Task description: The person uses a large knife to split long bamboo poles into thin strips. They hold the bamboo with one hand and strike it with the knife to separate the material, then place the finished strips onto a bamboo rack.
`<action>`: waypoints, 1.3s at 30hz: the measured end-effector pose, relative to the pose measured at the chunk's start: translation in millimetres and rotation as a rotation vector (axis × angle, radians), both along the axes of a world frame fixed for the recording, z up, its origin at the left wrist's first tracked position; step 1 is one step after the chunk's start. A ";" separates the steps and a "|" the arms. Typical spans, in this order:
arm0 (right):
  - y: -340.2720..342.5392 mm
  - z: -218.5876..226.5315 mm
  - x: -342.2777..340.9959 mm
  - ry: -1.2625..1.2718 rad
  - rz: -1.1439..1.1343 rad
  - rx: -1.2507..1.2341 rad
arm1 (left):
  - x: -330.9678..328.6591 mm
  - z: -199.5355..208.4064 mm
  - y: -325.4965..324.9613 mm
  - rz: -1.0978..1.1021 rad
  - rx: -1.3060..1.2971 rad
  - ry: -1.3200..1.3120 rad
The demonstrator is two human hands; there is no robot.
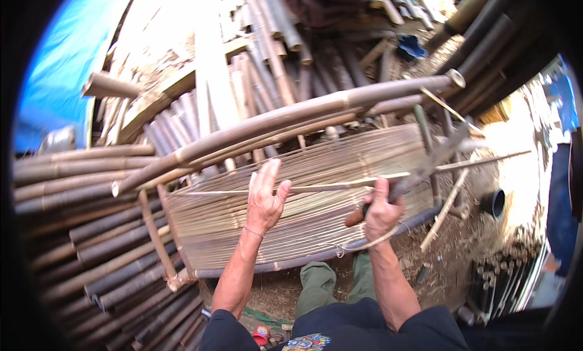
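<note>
The left hand [265,199], fingers extended and unclenched, overlaps a pale, slender bamboo strip [331,185] spanning the brown, slatted bamboo bench [316,226]; contact is unclear. The right hand [384,212] grasps a grey-bladed, brown-handled machete [432,168]. Probable step: trimming the strip; continuing calls for steadying it clear of the blade.

The right hand [384,215] holds 1 long blade [434,162] over a slatted bamboo frame [316,226], the left hand [265,200] outstretched.
</note>
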State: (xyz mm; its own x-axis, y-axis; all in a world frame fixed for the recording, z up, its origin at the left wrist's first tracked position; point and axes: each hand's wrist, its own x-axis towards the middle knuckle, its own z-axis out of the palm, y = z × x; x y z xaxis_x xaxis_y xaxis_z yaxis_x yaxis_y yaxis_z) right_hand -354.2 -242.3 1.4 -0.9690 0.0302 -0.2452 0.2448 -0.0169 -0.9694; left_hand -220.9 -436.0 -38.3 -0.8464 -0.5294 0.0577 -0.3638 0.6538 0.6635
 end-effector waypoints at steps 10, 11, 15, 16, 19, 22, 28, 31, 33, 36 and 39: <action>132.5 -87.9 41.0 -0.165 0.298 0.459 | -158.7 -128.4 28.9 -0.338 -0.006 -0.605; 157.4 -95.7 51.9 -0.139 0.370 0.489 | -168.8 -139.3 32.6 -0.304 -0.006 -0.663; 261.3 -119.5 82.7 -0.391 0.522 0.770 | -192.0 -205.7 32.5 -0.252 -0.058 -0.791; 288.1 -125.7 87.9 -0.505 0.488 0.813 | -198.3 -218.9 30.9 -0.232 -0.059 -0.811; 361.9 -128.6 89.7 -0.639 0.425 0.937 | -206.6 -262.0 22.7 -0.244 -0.081 -0.816; 425.2 -129.3 101.6 -0.809 0.362 1.143 | -218.9 -281.3 24.3 -0.262 -0.028 -0.879; 549.1 -158.2 191.1 -0.853 0.220 1.282 | -217.2 -303.5 23.8 -0.294 0.023 -0.902; 515.5 -143.3 171.4 -1.150 0.134 1.167 | -221.7 -298.3 20.3 -0.316 0.015 -0.929; 501.5 -136.1 167.2 -1.141 0.223 1.205 | -222.6 -295.1 22.6 -0.326 0.023 -0.950; 526.0 -157.7 203.8 -1.034 0.295 1.209 | -218.5 -290.0 23.3 -0.333 0.033 -0.949; 511.4 -162.5 202.5 -1.106 0.232 1.080 | -219.1 -283.7 30.4 -0.332 0.025 -0.933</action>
